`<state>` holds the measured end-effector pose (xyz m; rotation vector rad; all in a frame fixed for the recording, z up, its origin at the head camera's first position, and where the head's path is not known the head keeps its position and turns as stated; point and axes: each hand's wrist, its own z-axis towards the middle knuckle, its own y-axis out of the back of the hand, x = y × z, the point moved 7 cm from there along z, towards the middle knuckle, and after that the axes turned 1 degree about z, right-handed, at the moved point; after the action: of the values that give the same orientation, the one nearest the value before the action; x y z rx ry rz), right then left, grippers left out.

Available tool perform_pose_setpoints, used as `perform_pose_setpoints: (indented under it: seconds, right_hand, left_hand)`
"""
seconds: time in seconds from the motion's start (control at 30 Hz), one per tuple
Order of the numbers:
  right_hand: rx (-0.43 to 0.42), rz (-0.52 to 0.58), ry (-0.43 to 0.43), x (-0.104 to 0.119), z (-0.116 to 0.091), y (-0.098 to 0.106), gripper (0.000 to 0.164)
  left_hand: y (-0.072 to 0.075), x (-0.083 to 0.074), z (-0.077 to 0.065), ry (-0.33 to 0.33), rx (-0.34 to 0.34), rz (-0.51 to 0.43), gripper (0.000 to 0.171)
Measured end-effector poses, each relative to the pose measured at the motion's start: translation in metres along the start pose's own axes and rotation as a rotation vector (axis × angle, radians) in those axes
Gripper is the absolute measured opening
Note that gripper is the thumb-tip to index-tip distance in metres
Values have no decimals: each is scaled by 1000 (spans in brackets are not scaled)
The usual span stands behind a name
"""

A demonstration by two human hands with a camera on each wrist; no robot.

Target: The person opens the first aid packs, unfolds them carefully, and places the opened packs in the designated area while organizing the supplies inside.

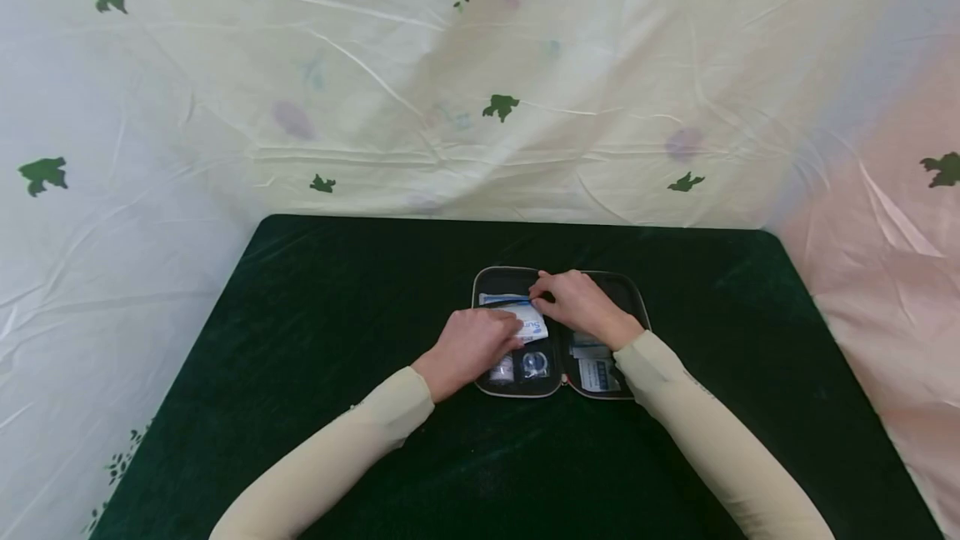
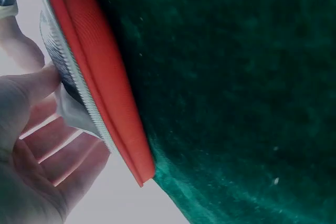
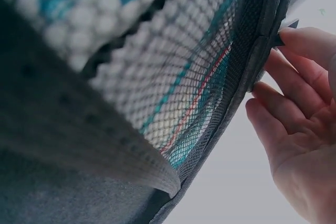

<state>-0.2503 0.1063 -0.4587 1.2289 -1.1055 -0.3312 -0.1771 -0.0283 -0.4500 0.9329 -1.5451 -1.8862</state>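
A small zippered case (image 1: 517, 391) lies unfolded on the table; its outside (image 2: 107, 72) is red and its lining black. In its left half is a white packet (image 1: 534, 325) with blue print. My left hand (image 1: 474, 346) reaches over that half and holds the packet between thumb and fingers, as the left wrist view (image 2: 39, 145) shows. At the packet's upper right corner is my right hand (image 1: 581, 302). In the right wrist view, the thumb and forefinger of my right hand (image 3: 299, 108) pinch a small dark strip at the case's black edge.
A clear-wrapped round item (image 1: 535, 365) and a whitish roll (image 1: 502, 370) sit low in the left half. Printed packets (image 1: 597, 375) fill part of the right half, beside mesh (image 3: 173, 61). Dark green cloth (image 1: 360, 290) covers the table; patterned fabric (image 1: 420, 107) hangs behind.
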Motion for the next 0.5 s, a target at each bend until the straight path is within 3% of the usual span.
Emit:
perform_pose_setpoints:
  seconds: [0.27, 0.5]
  right_hand:
    - [-18, -16, 39, -1, 2, 2, 23]
    - [-17, -36, 75, 3, 1, 0, 15]
  left_hand:
    - [-1, 10, 10, 22, -51, 29, 26]
    - [-3, 27, 18, 147, -93, 61, 53]
